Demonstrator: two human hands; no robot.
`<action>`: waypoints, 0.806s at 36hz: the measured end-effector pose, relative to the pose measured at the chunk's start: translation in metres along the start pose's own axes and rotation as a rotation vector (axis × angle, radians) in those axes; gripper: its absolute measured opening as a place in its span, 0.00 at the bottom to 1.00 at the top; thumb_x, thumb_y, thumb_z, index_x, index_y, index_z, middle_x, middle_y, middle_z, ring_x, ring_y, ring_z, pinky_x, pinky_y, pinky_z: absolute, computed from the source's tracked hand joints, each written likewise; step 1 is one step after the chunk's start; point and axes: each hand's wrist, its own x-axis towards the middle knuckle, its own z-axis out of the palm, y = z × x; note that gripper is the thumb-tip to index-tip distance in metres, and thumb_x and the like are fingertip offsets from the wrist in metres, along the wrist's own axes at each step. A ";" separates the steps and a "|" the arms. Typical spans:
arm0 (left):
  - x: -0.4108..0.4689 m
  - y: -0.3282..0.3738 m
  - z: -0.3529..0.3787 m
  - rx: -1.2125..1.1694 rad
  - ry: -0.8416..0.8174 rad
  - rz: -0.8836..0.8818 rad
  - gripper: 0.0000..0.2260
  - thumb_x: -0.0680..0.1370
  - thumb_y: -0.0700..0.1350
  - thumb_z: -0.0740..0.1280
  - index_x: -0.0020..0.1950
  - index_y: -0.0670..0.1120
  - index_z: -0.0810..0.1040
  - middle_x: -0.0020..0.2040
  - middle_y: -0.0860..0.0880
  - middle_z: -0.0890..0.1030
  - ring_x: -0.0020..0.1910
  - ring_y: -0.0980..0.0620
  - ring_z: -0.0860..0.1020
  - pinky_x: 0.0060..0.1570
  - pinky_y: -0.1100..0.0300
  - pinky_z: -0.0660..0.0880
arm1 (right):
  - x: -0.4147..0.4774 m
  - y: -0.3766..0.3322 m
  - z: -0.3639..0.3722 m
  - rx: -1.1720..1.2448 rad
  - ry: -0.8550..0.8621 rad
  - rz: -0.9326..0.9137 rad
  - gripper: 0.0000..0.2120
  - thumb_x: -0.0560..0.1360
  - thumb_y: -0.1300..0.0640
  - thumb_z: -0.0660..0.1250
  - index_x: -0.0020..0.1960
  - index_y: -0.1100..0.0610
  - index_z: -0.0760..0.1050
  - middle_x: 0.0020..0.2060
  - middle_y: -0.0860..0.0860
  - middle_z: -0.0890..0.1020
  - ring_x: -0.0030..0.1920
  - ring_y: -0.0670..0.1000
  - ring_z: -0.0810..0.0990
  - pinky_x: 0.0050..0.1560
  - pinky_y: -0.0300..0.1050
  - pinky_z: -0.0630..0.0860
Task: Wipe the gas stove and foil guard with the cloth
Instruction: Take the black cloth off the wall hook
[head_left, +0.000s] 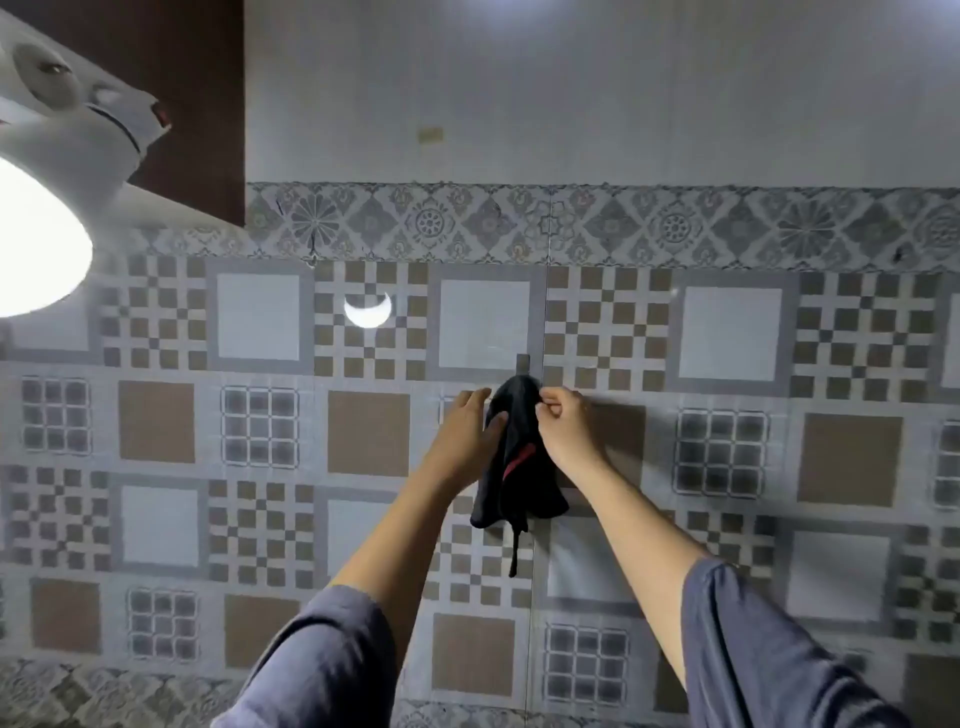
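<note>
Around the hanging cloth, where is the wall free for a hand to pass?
Bare tile lies left of the left hand, right of the right hand and below the cloth. It is crowded under the hook, between both hands.
</note>
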 end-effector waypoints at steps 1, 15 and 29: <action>0.004 0.000 0.003 -0.019 0.019 -0.006 0.20 0.81 0.47 0.57 0.71 0.41 0.63 0.69 0.43 0.67 0.66 0.45 0.70 0.65 0.54 0.66 | 0.004 0.001 0.003 -0.002 0.020 -0.002 0.13 0.78 0.62 0.58 0.62 0.62 0.73 0.59 0.58 0.77 0.61 0.56 0.75 0.63 0.49 0.71; 0.035 -0.005 0.030 -0.252 0.211 -0.159 0.10 0.77 0.37 0.61 0.57 0.37 0.75 0.53 0.41 0.80 0.48 0.50 0.76 0.45 0.61 0.71 | 0.026 0.004 0.015 -0.092 0.069 0.037 0.09 0.77 0.64 0.59 0.54 0.63 0.76 0.53 0.58 0.81 0.53 0.57 0.78 0.46 0.41 0.70; 0.045 0.005 -0.007 -0.153 0.282 -0.028 0.07 0.78 0.38 0.61 0.52 0.38 0.76 0.50 0.42 0.74 0.49 0.45 0.75 0.49 0.58 0.72 | 0.033 -0.017 -0.022 -0.109 0.077 -0.080 0.10 0.79 0.63 0.57 0.55 0.64 0.74 0.55 0.58 0.78 0.51 0.52 0.75 0.46 0.39 0.66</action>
